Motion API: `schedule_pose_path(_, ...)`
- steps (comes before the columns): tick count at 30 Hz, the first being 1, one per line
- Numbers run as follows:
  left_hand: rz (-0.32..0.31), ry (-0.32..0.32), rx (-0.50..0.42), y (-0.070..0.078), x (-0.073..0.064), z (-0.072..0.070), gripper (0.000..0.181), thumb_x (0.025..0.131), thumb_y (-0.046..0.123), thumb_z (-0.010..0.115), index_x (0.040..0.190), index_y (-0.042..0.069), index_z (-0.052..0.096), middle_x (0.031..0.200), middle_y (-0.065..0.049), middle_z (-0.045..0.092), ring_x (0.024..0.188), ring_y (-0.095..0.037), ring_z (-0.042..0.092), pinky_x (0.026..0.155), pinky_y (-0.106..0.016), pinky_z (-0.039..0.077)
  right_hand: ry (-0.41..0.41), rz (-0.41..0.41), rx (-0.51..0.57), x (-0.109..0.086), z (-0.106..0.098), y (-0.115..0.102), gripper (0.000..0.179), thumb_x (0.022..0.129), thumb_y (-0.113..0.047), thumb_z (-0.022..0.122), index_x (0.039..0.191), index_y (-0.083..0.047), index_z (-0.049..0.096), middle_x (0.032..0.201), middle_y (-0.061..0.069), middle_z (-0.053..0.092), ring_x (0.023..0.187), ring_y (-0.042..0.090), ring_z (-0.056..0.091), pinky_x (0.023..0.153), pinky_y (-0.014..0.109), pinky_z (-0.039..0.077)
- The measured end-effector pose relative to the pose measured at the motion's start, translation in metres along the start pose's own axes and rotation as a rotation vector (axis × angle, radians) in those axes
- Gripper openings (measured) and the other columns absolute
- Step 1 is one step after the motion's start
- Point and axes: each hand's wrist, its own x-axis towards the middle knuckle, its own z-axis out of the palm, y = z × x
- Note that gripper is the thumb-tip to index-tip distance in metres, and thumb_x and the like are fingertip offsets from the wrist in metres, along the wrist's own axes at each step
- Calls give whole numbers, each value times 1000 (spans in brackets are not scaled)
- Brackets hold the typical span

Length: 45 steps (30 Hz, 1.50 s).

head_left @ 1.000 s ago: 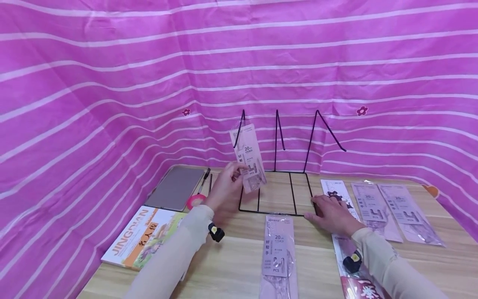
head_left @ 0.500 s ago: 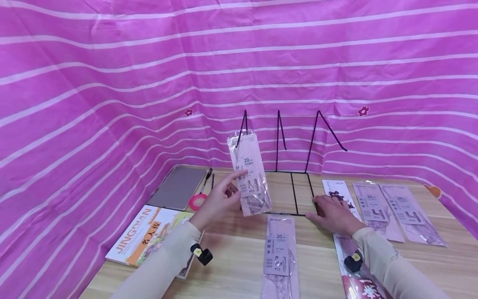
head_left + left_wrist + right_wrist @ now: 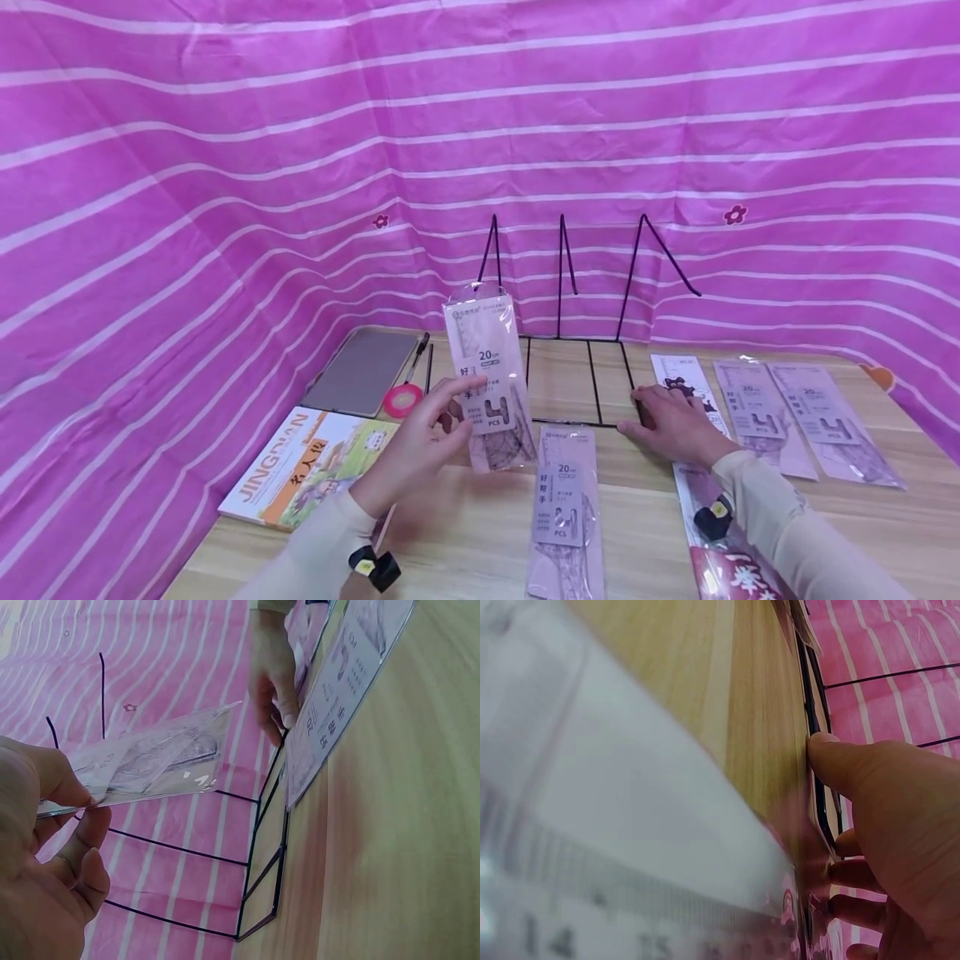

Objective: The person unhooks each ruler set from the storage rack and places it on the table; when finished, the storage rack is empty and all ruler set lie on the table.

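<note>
My left hand (image 3: 420, 442) pinches a clear-wrapped ruler set (image 3: 491, 333) by its left side, between thumb and fingers. The pack hangs upright and slightly tilted, its clear top overlapping the lower end of the left hook of a black wire rack (image 3: 595, 382). In the left wrist view the ruler set (image 3: 157, 761) appears nearly edge-on. At the rack's front right corner, my right hand (image 3: 675, 423) grips the base frame, thumb at the front bar and fingers over the side bar. A similar ruler set (image 3: 558, 500) lies flat before the rack.
Two more ruler packs (image 3: 753, 412) lie at the right, next to a white cat-print packet (image 3: 682, 371). A red-ended packet (image 3: 731, 571) is under the right forearm. Leftward are books (image 3: 288, 467), a grey tablet-like slab (image 3: 360, 371), a pen (image 3: 416, 358) and pink tape (image 3: 402, 400).
My left hand has drawn the ruler set down and toward me along the left hook, to the hook's lower end. The right hand stays on the rack's corner.
</note>
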Motion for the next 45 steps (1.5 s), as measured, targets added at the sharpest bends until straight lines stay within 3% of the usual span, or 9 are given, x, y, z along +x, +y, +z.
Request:
schedule_pose_path(5, 38, 0, 11, 5, -16, -4, 64, 97, -3, 66, 152, 26, 54, 134, -3, 64, 87, -11, 58, 73, -23, 55, -1, 0, 1, 0, 2, -1, 78, 98, -61, 64, 147, -1, 56, 151, 26, 55, 134, 49, 51, 107, 74, 38)
schedule_pose_path(8, 11, -15, 6, 7, -27, -7, 63, 97, -2, 66, 150, 28, 55, 116, -2, 65, 81, -9, 55, 68, -23, 54, 2, -7, 3, 0, 2, -1, 78, 98, -61, 64, 147, 0, 56, 151, 26, 55, 133, 49, 51, 106, 74, 39)
schedule_pose_path(12, -77, -46, -24, 9, -38, -11, 55, 98, 2, 66, 146, 30, 59, 93, -3, 58, 76, -9, 54, 63, -24, 53, -1, -11, 18, 0, -1, 0, 77, 99, -59, 65, 147, 0, 56, 151, 26, 55, 134, 49, 51, 107, 75, 36)
schedule_pose_path(19, -255, -163, 0, 0, -37, -6, 34, 101, 22, 70, 134, 29, 67, 87, -3, 59, 75, -11, 55, 63, -22, 51, -20, 3, 31, -1, -6, 3, 77, 99, -59, 65, 148, -1, 55, 153, 27, 53, 136, 51, 49, 109, 77, 33)
schedule_pose_path(24, -370, -217, 24, -11, -38, 4, 30, 99, 25, 72, 128, 31, 70, 85, -1, 59, 77, -13, 56, 64, -25, 49, -20, -2, 46, -3, -6, 1, 77, 99, -59, 65, 147, -1, 56, 152, 27, 54, 136, 51, 50, 109, 78, 33)
schedule_pose_path(30, -368, -268, 39, -21, -40, 10, 28, 99, 19, 72, 126, 25, 72, 83, 2, 58, 73, -10, 54, 59, -22, 45, -5, -15, 24, -1, -5, -1, 75, 99, -59, 65, 147, -1, 56, 151, 26, 56, 134, 50, 51, 107, 76, 35)
schedule_pose_path(34, -364, -302, 15, -27, -43, 12, 30, 98, 15, 72, 128, 18, 71, 100, -1, 68, 83, -10, 61, 68, -21, 50, -4, -14, 21, 1, -5, -2, 74, 98, -58, 66, 147, -2, 57, 150, 25, 56, 134, 49, 51, 107, 75, 36)
schedule_pose_path(38, -352, -312, 89, -29, -44, 13, 36, 97, 16, 74, 132, 18, 69, 108, -1, 71, 88, -12, 63, 74, -23, 51, -6, -5, 24, 2, -4, -2, 76, 98, -59, 66, 147, -2, 56, 151, 24, 56, 135, 48, 50, 108, 74, 36)
schedule_pose_path(45, -360, -319, 264, -28, -43, 14, 37, 96, 23, 75, 133, 24, 68, 87, 3, 58, 78, -12, 54, 65, -26, 45, -7, 8, 26, 2, -4, 1, 78, 98, -60, 64, 149, -2, 55, 153, 25, 54, 136, 49, 49, 108, 74, 35)
